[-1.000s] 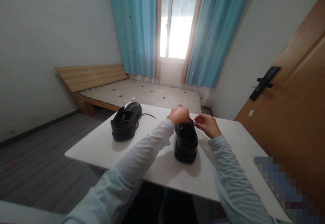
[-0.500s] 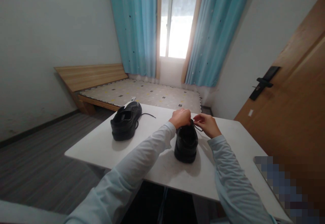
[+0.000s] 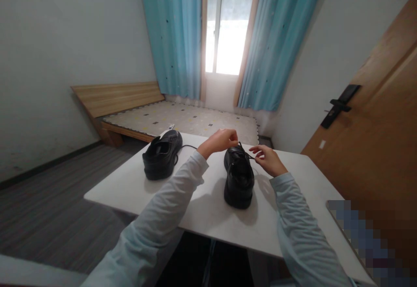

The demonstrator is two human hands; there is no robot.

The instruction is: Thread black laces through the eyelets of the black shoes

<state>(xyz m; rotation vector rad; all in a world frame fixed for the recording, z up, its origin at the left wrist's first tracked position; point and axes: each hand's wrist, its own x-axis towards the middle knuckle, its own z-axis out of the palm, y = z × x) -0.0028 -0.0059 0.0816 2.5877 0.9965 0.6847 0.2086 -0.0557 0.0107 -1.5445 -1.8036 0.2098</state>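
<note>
A black shoe [image 3: 239, 185] stands on the white table [image 3: 202, 211] in front of me, its heel toward me. My left hand [image 3: 221, 140] is over the far left side of this shoe, its fingers pinching a black shoelace [image 3: 241, 146] that is pulled up from the shoe. On the right side, my right hand [image 3: 267, 160] has its thumb and fingers at another stretch of lace running out from the shoe. A second black shoe [image 3: 159, 161] sits farther left, with its own lace trailing onto the table behind my left forearm.
Behind the table is a bed [image 3: 192, 117] with a wooden headboard [image 3: 124, 98]. Blue curtains [image 3: 177, 39] flank a bright window. A wooden door [image 3: 374, 135] with a black handle is at the right. A blurred-out flat object [image 3: 358, 235] lies at the table's right edge.
My left hand has lifted and moved left, off the front of the shoe, drawing the lace up and uncovering the shoe's lacing. My right hand has shifted slightly right.
</note>
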